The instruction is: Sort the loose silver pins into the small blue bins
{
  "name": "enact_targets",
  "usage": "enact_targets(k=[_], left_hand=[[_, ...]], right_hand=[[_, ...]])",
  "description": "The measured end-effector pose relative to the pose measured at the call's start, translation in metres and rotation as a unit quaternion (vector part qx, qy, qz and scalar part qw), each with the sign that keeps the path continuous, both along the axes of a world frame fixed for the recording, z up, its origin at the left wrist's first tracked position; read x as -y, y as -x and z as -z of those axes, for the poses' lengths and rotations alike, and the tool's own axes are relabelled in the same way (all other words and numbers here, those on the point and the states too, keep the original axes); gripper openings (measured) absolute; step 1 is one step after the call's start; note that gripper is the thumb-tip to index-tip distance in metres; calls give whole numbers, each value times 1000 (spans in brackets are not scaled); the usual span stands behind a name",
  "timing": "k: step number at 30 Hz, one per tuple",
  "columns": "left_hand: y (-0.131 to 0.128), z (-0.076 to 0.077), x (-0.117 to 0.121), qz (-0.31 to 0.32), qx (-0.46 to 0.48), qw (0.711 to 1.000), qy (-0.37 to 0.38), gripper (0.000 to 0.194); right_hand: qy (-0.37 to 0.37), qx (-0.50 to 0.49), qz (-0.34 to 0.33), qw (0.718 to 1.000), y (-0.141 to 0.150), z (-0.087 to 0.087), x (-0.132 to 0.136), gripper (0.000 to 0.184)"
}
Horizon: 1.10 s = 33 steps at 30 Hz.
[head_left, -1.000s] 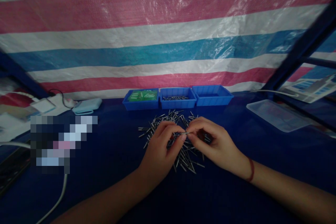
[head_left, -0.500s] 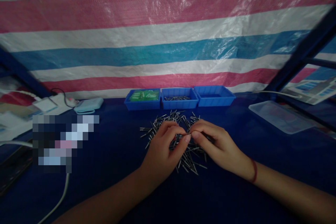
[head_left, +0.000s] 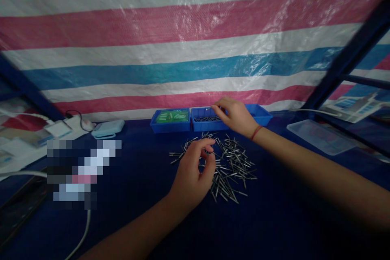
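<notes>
the bare left hand point(head_left: 193, 170) obscures part of the thin silvery metal rods point(head_left: 237, 160), the bare right hand point(head_left: 234, 115) obscures part of the right-hand blue plastic tray point(head_left: 264, 120), its tiny pale piece point(head_left: 208, 109) is unidentifiable, and a pixelated patch point(head_left: 85, 170) masks items.

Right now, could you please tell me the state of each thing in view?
Left hand, thumb and fingers apart
Right hand, pinching a small metal piece
Metal pins, loose in a pile
Left bin, open, holding green packaging
Middle bin, open, holding more pins
Right bin, open, partly hidden
Clear plastic piece, lying flat
</notes>
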State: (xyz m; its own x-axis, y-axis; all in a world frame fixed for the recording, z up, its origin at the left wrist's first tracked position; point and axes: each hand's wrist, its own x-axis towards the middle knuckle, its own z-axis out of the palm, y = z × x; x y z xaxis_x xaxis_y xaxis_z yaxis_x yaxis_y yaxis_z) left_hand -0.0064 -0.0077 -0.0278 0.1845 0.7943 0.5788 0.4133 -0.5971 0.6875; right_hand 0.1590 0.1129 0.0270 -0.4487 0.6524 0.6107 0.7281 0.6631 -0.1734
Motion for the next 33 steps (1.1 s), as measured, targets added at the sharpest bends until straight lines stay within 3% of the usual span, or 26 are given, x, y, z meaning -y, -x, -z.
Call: enact_targets(k=[4, 9, 14, 19, 26, 33], left_hand=[[-1, 0, 0, 29, -29, 999, -8, 26], [0, -1, -1, 46, -55, 997, -23, 23], [0, 0, -7, 42, -93, 994, -28, 17], [1, -2, -19, 8, -151, 988, -23, 15], [1, -5, -41, -11, -285, 959, 2, 14], [-18, -8, -78, 8, -406, 913, -43, 21]], right_hand=[[20, 44, 4, 999, 3, 1, -16, 31], [28, 39, 13, 999, -19, 9, 8, 33], [71, -5, 60, 996, -61, 44, 30, 35], [115, -43, 101, 987, -85, 71, 20, 38], [149, -44, 85, 984, -82, 73, 13, 36], [148, -43, 70, 986, -82, 73, 12, 35]])
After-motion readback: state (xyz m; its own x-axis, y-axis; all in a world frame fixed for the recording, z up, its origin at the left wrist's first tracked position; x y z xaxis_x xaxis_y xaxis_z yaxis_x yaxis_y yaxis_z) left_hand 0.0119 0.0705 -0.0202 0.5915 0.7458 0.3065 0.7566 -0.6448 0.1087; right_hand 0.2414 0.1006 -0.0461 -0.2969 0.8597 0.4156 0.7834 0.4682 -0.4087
